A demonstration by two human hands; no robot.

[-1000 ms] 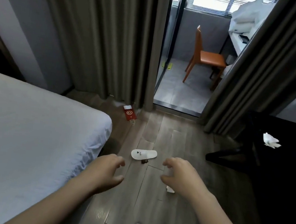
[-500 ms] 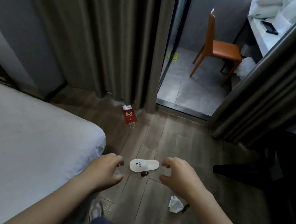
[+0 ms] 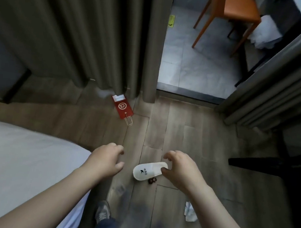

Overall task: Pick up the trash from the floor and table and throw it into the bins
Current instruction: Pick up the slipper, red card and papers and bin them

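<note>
Left hand (image 3: pixel 106 162) and right hand (image 3: pixel 179 169) loosely curled, holding nothing, above white slipper (image 3: pixel 146 172) on floor (image 3: pixel 190 129), crumpled tissue (image 3: pixel 190 213) nearby

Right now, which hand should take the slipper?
Right. The right hand overlaps one end of the slipper in view, empty, fingers loosely curled; the left hand, also empty, sits farther off, by the bed.

Orange chair (image 3: pixel 238 9), curtains (image 3: pixel 71 31), perhaps white bedding (image 3: pixel 266 31)
</note>
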